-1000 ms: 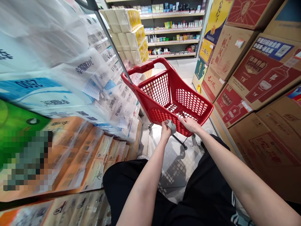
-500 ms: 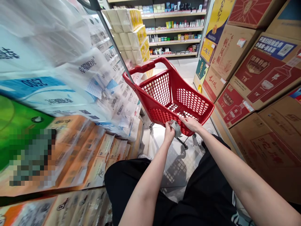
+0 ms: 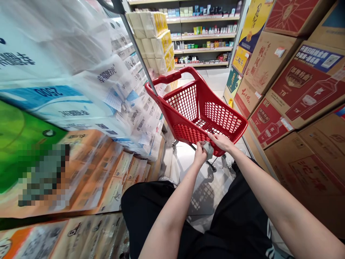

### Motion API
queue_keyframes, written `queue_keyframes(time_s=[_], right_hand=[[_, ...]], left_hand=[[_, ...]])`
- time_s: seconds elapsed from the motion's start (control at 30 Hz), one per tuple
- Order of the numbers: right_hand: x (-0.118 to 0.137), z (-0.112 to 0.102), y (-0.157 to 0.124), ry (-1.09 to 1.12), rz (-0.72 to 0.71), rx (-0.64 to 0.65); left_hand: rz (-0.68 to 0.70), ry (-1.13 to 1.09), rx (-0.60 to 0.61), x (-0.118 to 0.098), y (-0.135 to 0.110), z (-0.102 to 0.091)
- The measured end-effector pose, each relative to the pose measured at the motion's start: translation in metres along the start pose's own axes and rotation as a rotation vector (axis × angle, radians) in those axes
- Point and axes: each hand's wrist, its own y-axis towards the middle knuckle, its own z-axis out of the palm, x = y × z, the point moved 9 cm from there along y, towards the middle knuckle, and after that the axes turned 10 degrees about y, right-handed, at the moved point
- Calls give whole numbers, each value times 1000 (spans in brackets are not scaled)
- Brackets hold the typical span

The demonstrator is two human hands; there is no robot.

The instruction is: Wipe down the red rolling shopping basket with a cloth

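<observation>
A red plastic shopping cart [image 3: 185, 132] with lattice sides stands in the aisle in front of me, its basket bare inside. My left hand [image 3: 201, 154] is closed on a crumpled grey cloth [image 3: 208, 150], which lies against the cart's near side below the rim. My right hand [image 3: 220, 142] grips the cart's near rim just right of the cloth, its fingertips partly hidden over the edge. A grey metal pole [image 3: 138, 50] rises from the cart's handle [image 3: 167, 77].
Stacked white paper packs [image 3: 107, 82] and orange packs [image 3: 91, 172] crowd my left side. Cardboard cartons [image 3: 293, 82] are piled along the right. Shelves of bottles and boxes [image 3: 205, 36] close off the far end. Pale floor tiles [image 3: 178, 165] lie under the cart.
My left hand and the cloth have slid a little to the right along the cart's side, closer to my right hand. The whole view has shifted slightly; the right hand keeps its hold.
</observation>
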Motion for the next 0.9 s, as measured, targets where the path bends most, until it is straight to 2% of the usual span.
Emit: queue_keyframes(time_s=[0.1,0.2,0.27,0.4,0.47,0.53,0.63,0.77,0.9], right_hand=[[-1,0,1,5,-26,24],[-3,0,2,2,-49,31],[-6,0,2,-10,-53,30],[-15,-6,1,-22,-27,24],[-20,-11,-1,-18,-10,34],[-26,-18,-4,-11,-6,46],[-31,-28,-9,-8,-12,49],[-36,-33,-11,-15,-5,68],[-37,-37,-9,-22,-18,57]], left_hand=[[-17,-46,50,2,-3,6],[-73,-174,15,15,-13,-5],[-131,-260,-96,28,-17,-25],[-235,-400,-382,53,-10,-81],[-249,-449,-447,56,2,-101],[-265,-501,-478,56,17,-113],[-305,-539,-551,56,35,-118],[-342,-513,-666,60,48,-109],[-265,-314,-704,50,52,-104]])
